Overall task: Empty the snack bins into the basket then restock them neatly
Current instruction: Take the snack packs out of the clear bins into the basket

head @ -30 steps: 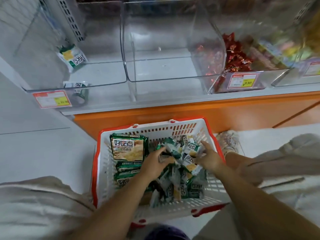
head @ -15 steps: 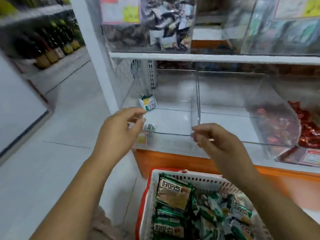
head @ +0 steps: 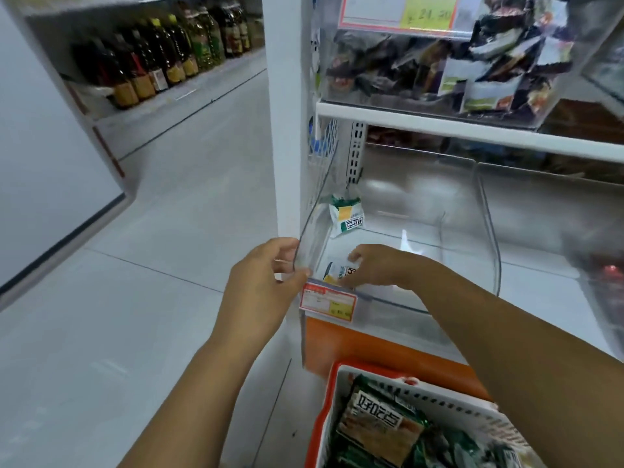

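Fingers [head: 358, 257] pinching glossy packet [head: 340, 272], curved clear bin [head: 472, 238]

Lower shelf: we find the near bin [head: 314, 228] at its left end, with a second bin [head: 547, 214] just beside it on the right. In the near bin, a back packet [head: 346, 216] leans at the rear left, and a front packet [head: 339, 273] lies just behind the front lip. The left hand [head: 260, 282] grips the front-left corner from outside. The right hand [head: 381, 265] reaches over the lip and holds the front packet. A price tag [head: 327, 304] sits on the lip. An upper bin [head: 439, 62] stands on the shelf above. The basket [head: 439, 398] stands below, before the shelf, with loose packets [head: 378, 423] inside. Bottles [head: 162, 59] line a shelf across the aisle, far left.
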`<state>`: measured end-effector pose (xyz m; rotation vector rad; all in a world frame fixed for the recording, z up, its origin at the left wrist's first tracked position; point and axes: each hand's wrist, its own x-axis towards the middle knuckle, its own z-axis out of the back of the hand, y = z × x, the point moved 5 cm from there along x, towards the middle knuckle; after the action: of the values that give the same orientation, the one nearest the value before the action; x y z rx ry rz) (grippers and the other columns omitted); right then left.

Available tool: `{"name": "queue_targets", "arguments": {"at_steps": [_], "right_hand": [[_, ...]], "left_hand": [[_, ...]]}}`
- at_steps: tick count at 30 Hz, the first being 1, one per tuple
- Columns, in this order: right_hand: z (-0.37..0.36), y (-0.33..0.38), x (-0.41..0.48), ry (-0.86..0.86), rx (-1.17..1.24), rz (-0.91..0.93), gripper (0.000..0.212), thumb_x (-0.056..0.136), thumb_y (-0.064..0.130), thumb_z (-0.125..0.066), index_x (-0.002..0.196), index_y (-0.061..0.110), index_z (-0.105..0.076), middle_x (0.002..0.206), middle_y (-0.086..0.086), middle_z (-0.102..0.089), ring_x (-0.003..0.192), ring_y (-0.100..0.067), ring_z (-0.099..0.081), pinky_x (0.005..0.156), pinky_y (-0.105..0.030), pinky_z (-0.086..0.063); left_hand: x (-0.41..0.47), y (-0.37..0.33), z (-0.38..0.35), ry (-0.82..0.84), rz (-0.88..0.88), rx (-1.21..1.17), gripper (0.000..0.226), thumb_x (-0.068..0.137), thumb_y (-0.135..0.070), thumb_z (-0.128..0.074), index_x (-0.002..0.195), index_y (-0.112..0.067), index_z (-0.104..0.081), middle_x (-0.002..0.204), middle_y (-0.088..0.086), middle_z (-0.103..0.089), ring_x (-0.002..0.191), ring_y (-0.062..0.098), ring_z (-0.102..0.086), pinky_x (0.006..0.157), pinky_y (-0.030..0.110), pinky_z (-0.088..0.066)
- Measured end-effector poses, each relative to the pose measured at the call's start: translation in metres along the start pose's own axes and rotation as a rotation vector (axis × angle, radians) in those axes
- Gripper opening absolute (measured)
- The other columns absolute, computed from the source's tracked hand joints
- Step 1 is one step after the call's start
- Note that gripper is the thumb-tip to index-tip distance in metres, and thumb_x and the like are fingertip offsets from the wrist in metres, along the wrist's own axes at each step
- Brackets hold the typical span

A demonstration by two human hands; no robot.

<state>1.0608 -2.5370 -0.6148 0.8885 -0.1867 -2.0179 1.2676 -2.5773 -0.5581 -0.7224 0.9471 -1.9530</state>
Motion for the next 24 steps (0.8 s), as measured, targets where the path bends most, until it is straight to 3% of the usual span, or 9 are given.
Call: {"name": "queue_targets", "arguments": {"at_steps": [3,6,8,10,12,14,16,19,24], "right_hand": [[0.011,-0.002,0.014,-0.047,0.066,0.014,0.047,0.072,0.038,-0.082,0.105,0.010,-0.062,0.109,-0.002,-0.056,0.101,-0.022,-0.052,0.075,-0.030,-0.045],[0.048,-0.009,0.036,-0.421,0.175,0.053,0.044,0.063,0.032,-0.087,0.099,0.022,-0.062,0.122,-0.008,-0.049,0.111,-0.028,-0.051,0.089,-0.032,-0.048],[0.063,-0.010,0.050,-0.527,0.217,0.097,0.044,0.063,0.026,-0.087,0.099,0.018,-0.063,0.123,-0.010,-0.047,0.111,-0.027,-0.051,0.086,-0.029,-0.047],[0.065,-0.010,0.062,-0.481,0.280,0.114,0.054,0.067,0.017,-0.085,0.113,0.013,-0.056,0.129,-0.008,-0.040,0.111,-0.023,-0.049,0.081,-0.026,-0.043],[0.066,-0.008,0.072,-0.423,0.374,0.133,0.076,0.067,0.012,-0.085,0.129,0.020,-0.042,0.138,-0.008,-0.037,0.114,-0.024,-0.049,0.080,-0.027,-0.043],[0.066,-0.001,0.079,-0.326,0.392,0.151,0.108,0.065,0.012,-0.087,0.147,0.030,-0.019,0.146,-0.007,-0.031,0.126,-0.025,-0.042,0.091,-0.032,-0.043],[0.065,0.004,0.085,-0.229,0.291,0.138,0.123,0.064,0.019,-0.088,0.151,0.038,-0.003,0.151,-0.003,-0.027,0.132,-0.027,-0.037,0.103,-0.037,-0.040],[0.061,0.008,0.090,-0.130,0.246,0.139,0.122,0.065,0.027,-0.088,0.152,0.037,-0.004,0.155,0.000,-0.024,0.133,-0.027,-0.036,0.107,-0.039,-0.038],[0.057,0.004,0.086,-0.207,0.269,0.131,0.108,0.061,0.025,-0.090,0.147,0.035,-0.025,0.143,-0.002,-0.028,0.123,-0.024,-0.040,0.094,-0.031,-0.041]], "left_hand": [[0.007,0.002,-0.002,0.006,0.020,-0.033,0.025,0.082,-0.020,-0.077,0.093,-0.034,-0.060,0.086,-0.018,-0.066,0.081,-0.003,-0.062,0.064,0.005,-0.046],[0.012,0.004,-0.003,0.015,0.035,-0.042,0.023,0.081,-0.019,-0.077,0.087,-0.032,-0.060,0.082,-0.015,-0.066,0.079,-0.005,-0.060,0.064,0.004,-0.045],[0.015,0.006,-0.003,0.023,0.043,-0.042,0.022,0.082,-0.021,-0.077,0.086,-0.032,-0.059,0.081,-0.015,-0.066,0.080,-0.007,-0.060,0.064,0.004,-0.046],[0.018,0.008,-0.003,0.033,0.052,-0.024,0.020,0.082,-0.024,-0.077,0.085,-0.032,-0.059,0.082,-0.016,-0.066,0.080,-0.008,-0.060,0.064,0.004,-0.046],[0.021,0.010,-0.002,0.030,0.057,-0.023,0.019,0.083,-0.023,-0.076,0.083,-0.032,-0.059,0.081,-0.017,-0.066,0.078,-0.005,-0.062,0.063,0.004,-0.045],[0.024,0.011,-0.002,0.029,0.052,-0.033,0.020,0.083,-0.021,-0.076,0.081,-0.032,-0.059,0.081,-0.016,-0.066,0.077,-0.003,-0.062,0.063,0.003,-0.044],[0.025,0.011,-0.003,0.034,0.049,-0.044,0.021,0.083,-0.019,-0.076,0.080,-0.031,-0.059,0.081,-0.015,-0.066,0.078,-0.002,-0.062,0.064,0.004,-0.045],[0.025,0.012,-0.003,0.040,0.039,-0.049,0.021,0.084,-0.019,-0.075,0.079,-0.032,-0.059,0.081,-0.015,-0.066,0.081,-0.005,-0.061,0.065,0.005,-0.045],[0.024,0.012,-0.004,0.039,0.028,-0.062,0.022,0.084,-0.017,-0.075,0.080,-0.031,-0.058,0.082,-0.014,-0.066,0.081,-0.004,-0.060,0.064,0.004,-0.044]]}}
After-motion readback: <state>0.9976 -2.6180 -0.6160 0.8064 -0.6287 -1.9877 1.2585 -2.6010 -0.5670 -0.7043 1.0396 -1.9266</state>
